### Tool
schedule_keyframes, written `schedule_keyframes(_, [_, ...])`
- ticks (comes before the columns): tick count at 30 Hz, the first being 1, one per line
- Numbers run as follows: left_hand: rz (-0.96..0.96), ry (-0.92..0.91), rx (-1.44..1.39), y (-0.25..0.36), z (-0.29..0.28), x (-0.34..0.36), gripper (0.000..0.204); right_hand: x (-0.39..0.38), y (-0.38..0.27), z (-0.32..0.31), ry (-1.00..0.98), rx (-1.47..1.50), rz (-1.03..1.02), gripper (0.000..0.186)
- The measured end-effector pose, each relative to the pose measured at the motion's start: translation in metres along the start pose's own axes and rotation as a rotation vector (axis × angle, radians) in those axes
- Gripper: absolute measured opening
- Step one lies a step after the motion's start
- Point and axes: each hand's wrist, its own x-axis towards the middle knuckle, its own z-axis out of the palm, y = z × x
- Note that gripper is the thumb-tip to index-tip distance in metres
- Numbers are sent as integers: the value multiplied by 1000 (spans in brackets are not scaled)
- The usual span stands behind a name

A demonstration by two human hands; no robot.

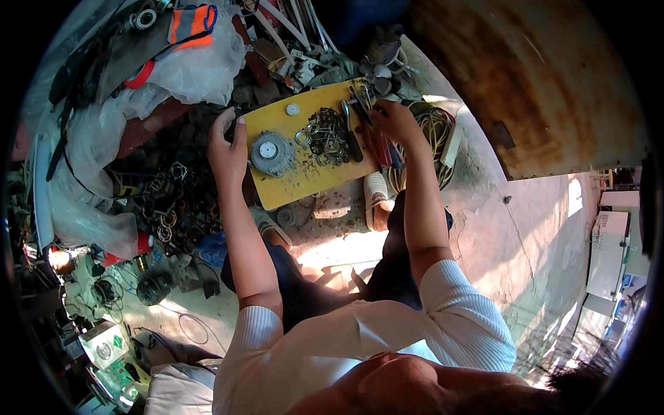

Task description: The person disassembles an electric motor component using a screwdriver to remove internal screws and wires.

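At the far left, crumpled clear plastic sheeting (90,149) drapes over heaped scrap, with an orange and grey cloth item (191,24) on top of it. Below that lies a dark pile of metal parts and rings (169,207), probably stock kept within arm's reach.

The left hand (227,149) stands at the left edge of the yellow board (290,183), palm toward it, fingers (223,123) extended upward and loosely spread, thumb along the board's edge. It grips nothing; it looks to be steadying the board so that it does not slide. Just to its right on the board rests a round grey metal disc with a pale hub (271,153), near the thumb but apart from it. A small white cap (292,109) lies higher up.

At the board's middle sits a heap of small metal rings and washers (326,138), seemingly gathered there so loose pieces stay on a flat surface. A dark-handled tool (351,133) lies alongside the heap on its right.

The right hand (395,121) is at the board's upper right corner, fingers curled around pliers (361,97) whose jaws point toward the heap; whether they pinch a ring is too small to tell. The rings lie just left of and below these fingers, well apart from the left hand's fingers.

To the right, a coil of pale cable (434,135) lies on the concrete floor (526,235), and beyond it curves a rusty metal surface (526,76).
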Motion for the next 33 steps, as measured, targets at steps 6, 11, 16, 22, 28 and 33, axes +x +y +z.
schedule_keyframes(6, [-25, 35, -80, 12, 5, -1, 38, -10, -12, 19, 167, -248, -86, 26])
schedule_keyframes(11, [-37, 52, -21, 11, 0, -6, 35, -12, -17, 32, 365, -237, -162, 23])
schedule_keyframes(16, [-44, 97, 107, 1, -13, -9, 38, -17, -32, 45, 340, -193, -199, 22])
schedule_keyframes(22, [100, 59, 279, -12, -19, -8, 40, -4, -39, 60, 330, -266, -129, 30])
schedule_keyframes(28, [50, 7, 121, -8, -23, -11, 34, 5, -41, 68, 327, -257, -65, 37])
schedule_keyframes(33, [-45, -124, 126, 3, -31, -17, 39, 5, -41, 67, 362, -183, -76, 36])
